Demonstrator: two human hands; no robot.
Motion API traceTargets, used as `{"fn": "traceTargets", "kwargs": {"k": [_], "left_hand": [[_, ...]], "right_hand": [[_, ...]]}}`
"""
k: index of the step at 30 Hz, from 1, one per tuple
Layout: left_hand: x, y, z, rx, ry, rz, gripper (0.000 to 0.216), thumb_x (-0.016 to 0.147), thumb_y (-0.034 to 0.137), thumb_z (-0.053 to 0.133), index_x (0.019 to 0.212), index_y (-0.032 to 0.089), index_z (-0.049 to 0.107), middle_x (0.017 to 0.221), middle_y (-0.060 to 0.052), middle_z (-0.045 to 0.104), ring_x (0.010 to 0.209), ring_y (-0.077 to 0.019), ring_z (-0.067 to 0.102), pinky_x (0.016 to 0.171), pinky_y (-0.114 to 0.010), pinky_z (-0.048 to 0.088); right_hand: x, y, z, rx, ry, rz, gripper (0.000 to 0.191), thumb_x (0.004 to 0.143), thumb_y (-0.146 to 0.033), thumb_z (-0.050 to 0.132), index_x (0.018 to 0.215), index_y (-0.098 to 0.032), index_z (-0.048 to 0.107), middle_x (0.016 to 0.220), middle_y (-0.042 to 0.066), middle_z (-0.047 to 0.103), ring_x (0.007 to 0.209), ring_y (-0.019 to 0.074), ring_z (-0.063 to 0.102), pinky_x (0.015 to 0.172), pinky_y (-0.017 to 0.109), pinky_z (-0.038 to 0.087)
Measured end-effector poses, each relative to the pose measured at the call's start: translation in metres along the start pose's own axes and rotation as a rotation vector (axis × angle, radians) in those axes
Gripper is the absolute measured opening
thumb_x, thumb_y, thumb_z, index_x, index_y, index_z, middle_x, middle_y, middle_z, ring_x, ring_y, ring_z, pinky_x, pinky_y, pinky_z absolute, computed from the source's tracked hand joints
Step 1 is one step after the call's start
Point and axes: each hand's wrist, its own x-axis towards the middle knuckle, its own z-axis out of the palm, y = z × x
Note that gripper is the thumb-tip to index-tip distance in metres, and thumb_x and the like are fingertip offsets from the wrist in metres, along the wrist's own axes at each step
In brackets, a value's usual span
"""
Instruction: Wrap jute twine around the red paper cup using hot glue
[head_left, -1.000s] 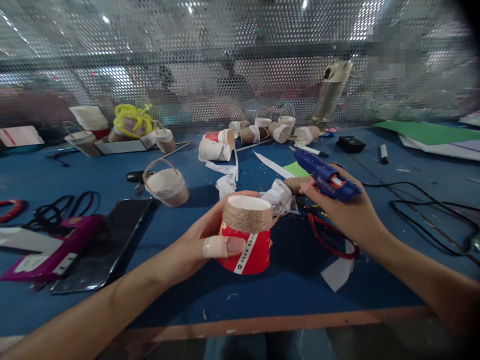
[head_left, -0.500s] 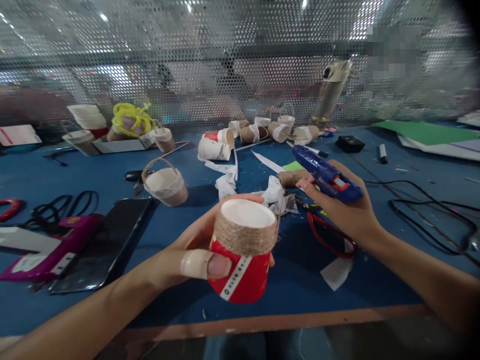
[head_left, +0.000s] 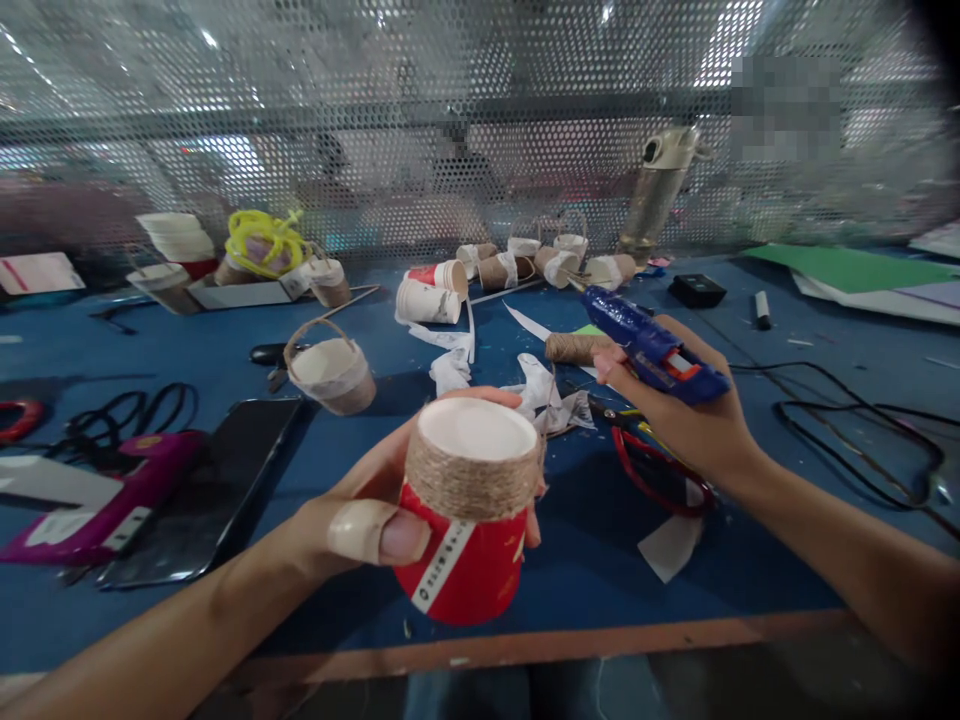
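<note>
My left hand (head_left: 375, 500) grips an upside-down red paper cup (head_left: 461, 520) whose upper part is wound with brown twine. A plaster covers the thumb pressed on the cup's side. The cup is lifted above the blue table (head_left: 585, 560), tilted slightly left. To the right, my right hand (head_left: 686, 415) is closed round a blue glue gun (head_left: 649, 345), its nozzle pointing up and left, away from the cup. A spool of twine (head_left: 574, 348) lies just beyond the gun, and twine runs from it toward the cup.
A small twine-wrapped basket cup (head_left: 330, 372) stands left of centre. Red-handled scissors (head_left: 652, 470) and paper scraps lie under my right wrist. A phone (head_left: 210, 480), a magenta tool (head_left: 97, 510) and cables sit at left. Several wrapped cups (head_left: 525, 262) and a bottle (head_left: 660, 190) line the mesh screen.
My left hand has lifted the cup off the table, toward me and slightly left. The glue gun has risen a little and moved back.
</note>
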Motion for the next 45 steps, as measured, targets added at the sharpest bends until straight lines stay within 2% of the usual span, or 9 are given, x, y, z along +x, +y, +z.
{"fn": "traceTargets", "kwargs": {"k": [11, 19, 24, 26, 28, 32, 35, 40, 45], "left_hand": [[0.002, 0.003, 0.002, 0.015, 0.024, 0.000, 0.084, 0.072, 0.039, 0.087, 0.150, 0.028, 0.059, 0.118, -0.011, 0.080, 0.102, -0.0321, 0.078, 0.080, -0.037, 0.063], [0.001, -0.001, 0.001, -0.024, -0.028, -0.020, 0.079, 0.067, 0.037, 0.087, 0.142, 0.027, 0.063, 0.119, -0.013, 0.077, 0.101, -0.0360, 0.076, 0.084, -0.042, 0.058], [0.004, -0.005, -0.002, 0.022, 0.051, -0.020, 0.087, 0.067, 0.043, 0.085, 0.147, 0.023, 0.056, 0.118, -0.015, 0.075, 0.105, -0.0387, 0.074, 0.086, -0.046, 0.057], [0.004, -0.006, -0.004, 0.035, 0.085, -0.037, 0.088, 0.069, 0.045, 0.084, 0.149, 0.023, 0.055, 0.120, -0.015, 0.075, 0.106, -0.0393, 0.074, 0.087, -0.048, 0.058], [0.003, -0.007, -0.006, 0.055, 0.116, -0.043, 0.088, 0.071, 0.046, 0.085, 0.150, 0.023, 0.054, 0.124, -0.016, 0.075, 0.107, -0.0402, 0.075, 0.088, -0.050, 0.059], [0.003, -0.007, -0.009, 0.141, 0.188, -0.039, 0.084, 0.075, 0.043, 0.086, 0.150, 0.022, 0.055, 0.127, -0.017, 0.077, 0.111, -0.0390, 0.076, 0.088, -0.043, 0.061], [0.003, -0.007, -0.011, 0.178, 0.226, -0.006, 0.079, 0.077, 0.043, 0.085, 0.149, 0.023, 0.056, 0.130, -0.017, 0.077, 0.111, -0.0395, 0.077, 0.091, -0.046, 0.061], [0.002, -0.009, -0.013, 0.198, 0.214, 0.013, 0.070, 0.078, 0.046, 0.082, 0.139, 0.019, 0.064, 0.124, -0.018, 0.080, 0.112, -0.0424, 0.076, 0.096, -0.053, 0.059], [0.000, -0.006, -0.011, 0.179, 0.197, -0.006, 0.074, 0.073, 0.043, 0.085, 0.140, 0.018, 0.067, 0.127, -0.018, 0.080, 0.115, -0.0443, 0.076, 0.097, -0.054, 0.060]], "right_hand": [[-0.005, 0.003, 0.008, 0.115, -0.044, 0.229, 0.021, 0.086, -0.038, 0.082, 0.089, -0.025, 0.066, 0.085, 0.000, 0.070, 0.078, 0.0220, 0.077, 0.084, 0.041, 0.066], [0.001, 0.009, 0.005, 0.000, 0.043, -0.018, 0.017, 0.087, -0.032, 0.082, 0.085, -0.028, 0.066, 0.097, 0.000, 0.075, 0.096, 0.0254, 0.074, 0.104, 0.050, 0.057], [-0.013, -0.014, 0.007, 0.228, -0.074, 0.068, 0.019, 0.090, -0.029, 0.081, 0.080, -0.028, 0.064, 0.101, 0.000, 0.079, 0.111, 0.0263, 0.077, 0.115, 0.051, 0.055], [-0.019, -0.020, 0.008, 0.355, -0.203, 0.136, 0.013, 0.092, -0.026, 0.081, 0.100, -0.031, 0.071, 0.120, -0.001, 0.081, 0.115, 0.0249, 0.078, 0.113, 0.048, 0.058], [-0.023, -0.022, 0.009, 0.470, -0.340, 0.178, 0.031, 0.093, -0.025, 0.080, 0.122, -0.034, 0.071, 0.131, -0.001, 0.079, 0.121, 0.0243, 0.077, 0.112, 0.046, 0.060], [-0.027, -0.023, 0.008, 0.567, -0.508, 0.241, 0.035, 0.095, -0.028, 0.080, 0.129, -0.032, 0.069, 0.120, 0.002, 0.083, 0.120, 0.0255, 0.078, 0.111, 0.046, 0.061], [-0.029, -0.023, 0.008, 0.535, -0.512, 0.273, 0.035, 0.092, -0.026, 0.083, 0.125, -0.030, 0.070, 0.118, 0.002, 0.083, 0.111, 0.0240, 0.081, 0.106, 0.043, 0.064], [-0.034, -0.021, 0.009, 0.512, -0.426, 0.215, 0.051, 0.090, -0.018, 0.081, 0.136, -0.035, 0.067, 0.144, 0.003, 0.071, 0.137, 0.0254, 0.067, 0.116, 0.047, 0.057], [-0.037, -0.020, 0.011, 0.510, -0.530, 0.219, 0.037, 0.096, -0.023, 0.077, 0.130, -0.034, 0.069, 0.129, 0.004, 0.077, 0.114, 0.0247, 0.078, 0.106, 0.047, 0.063]]}}
